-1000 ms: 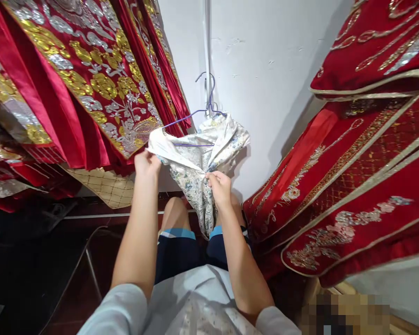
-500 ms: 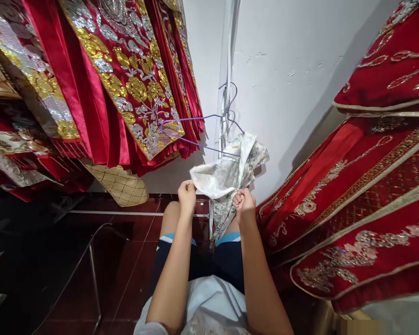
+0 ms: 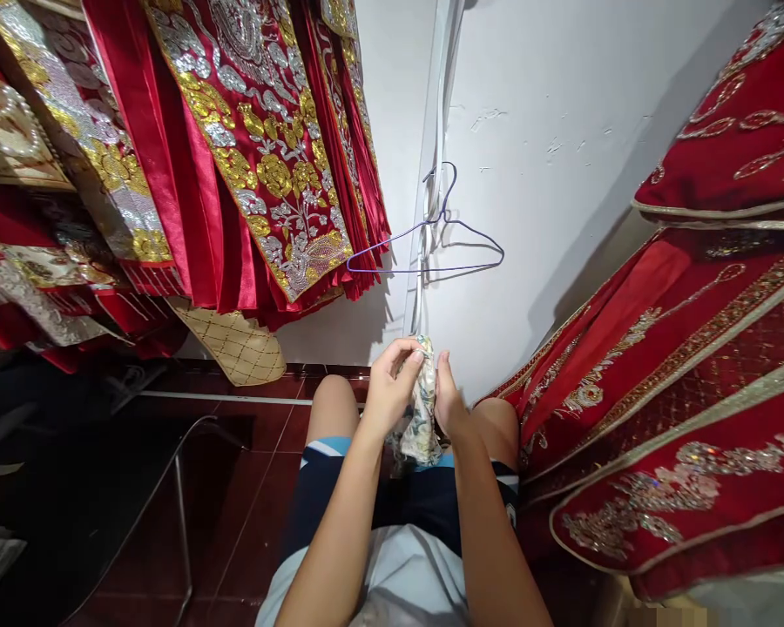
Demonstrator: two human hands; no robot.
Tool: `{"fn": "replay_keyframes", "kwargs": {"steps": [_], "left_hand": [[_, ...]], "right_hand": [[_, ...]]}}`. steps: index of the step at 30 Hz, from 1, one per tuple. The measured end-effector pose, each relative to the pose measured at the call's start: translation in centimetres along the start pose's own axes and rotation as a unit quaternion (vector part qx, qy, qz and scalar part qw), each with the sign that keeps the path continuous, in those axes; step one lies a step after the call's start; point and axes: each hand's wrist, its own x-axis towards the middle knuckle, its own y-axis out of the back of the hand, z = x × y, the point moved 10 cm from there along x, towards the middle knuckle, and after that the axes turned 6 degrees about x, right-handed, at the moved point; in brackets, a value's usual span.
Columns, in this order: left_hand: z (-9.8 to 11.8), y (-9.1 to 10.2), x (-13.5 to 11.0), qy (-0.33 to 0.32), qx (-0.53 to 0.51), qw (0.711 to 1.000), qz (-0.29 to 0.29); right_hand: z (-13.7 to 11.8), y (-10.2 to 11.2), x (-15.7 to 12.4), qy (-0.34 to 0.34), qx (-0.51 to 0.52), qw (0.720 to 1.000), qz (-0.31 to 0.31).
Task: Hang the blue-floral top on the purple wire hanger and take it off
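A light floral cloth garment (image 3: pixel 424 401) hangs bunched in a narrow strip above my lap; what kind of garment it is, I cannot tell. My left hand (image 3: pixel 393 387) pinches its upper end between thumb and fingers. On the garment's right side, close against it, is my right hand (image 3: pixel 450 402), thumb raised and fingers stretched, partly hidden behind the thumb and palm. Just beyond both hands, a purple wire hanger (image 3: pixel 424 271) hangs bare by its hook in front of the white wall.
Red gowns with gold and silver embroidery (image 3: pixel 274 174) hang at the left. Another beaded red gown (image 3: pixel 627 374) fills the right side. A black chair-like piece with a metal leg (image 3: pixel 183 531) stands at lower left on dark red floor tiles (image 3: pixel 254 505). A white pole (image 3: pixel 439 104) runs up the wall.
The garment has come off the purple hanger, which now hangs level and bare. Both hands have drawn together, the left moving right, and the spread cloth is now gathered into a strip.
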Motion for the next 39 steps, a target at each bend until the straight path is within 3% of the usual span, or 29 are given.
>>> {"fn": "replay_keyframes", "kwargs": {"steps": [4,7,10,12,14,17,19,21,24,26,30,34,39], "left_hand": [[-1.1,0.7,-0.1,-0.007,0.045,0.999,-0.012],[-4.0,0.3,-1.1,0.047,0.065,0.989,-0.122],[-7.0,-0.3,-3.7,0.105,0.186,0.928,-0.305],[-8.1,1.4,-4.5,0.110,0.330,0.866,-0.358],[-7.7,4.1,-3.5,0.097,0.462,0.811,-0.345],[-4.9,7.3,0.1,0.049,0.588,0.754,-0.288],[-2.6,8.4,3.0,0.006,0.645,0.725,-0.242],[-0.8,8.9,5.5,-0.028,0.680,0.704,-0.204],[0.4,9.3,7.7,-0.048,0.686,0.704,-0.178],[0.6,9.8,8.3,-0.044,0.676,0.715,-0.171],[0.6,10.2,8.8,-0.033,0.642,0.750,-0.159],[0.4,9.1,9.9,-0.028,0.606,0.782,-0.144],[3.2,6.2,13.3,-0.116,0.517,0.846,-0.056]], "right_hand": [[0.1,-1.6,-2.4,-0.101,0.017,0.993,-0.064],[-2.2,-0.5,-2.9,-0.102,-0.029,0.992,-0.066],[-7.2,1.4,-1.8,-0.019,-0.136,0.987,-0.086],[-11.0,2.9,-0.4,0.063,-0.244,0.964,-0.091],[-14.7,4.5,1.5,0.151,-0.321,0.933,-0.056],[-17.9,5.7,5.0,0.250,-0.347,0.904,0.015],[-18.1,5.4,8.0,0.277,-0.330,0.901,0.044],[-16.9,5.3,11.4,0.253,-0.326,0.907,0.081],[-14.3,5.7,15.4,0.173,-0.347,0.914,0.118],[-13.1,6.5,16.3,0.143,-0.357,0.915,0.123],[-13.5,9.3,14.4,0.138,-0.375,0.904,0.152],[-15.6,11.6,11.5,0.143,-0.394,0.886,0.196],[-16.9,11.4,9.8,0.145,-0.406,0.877,0.214]]}}
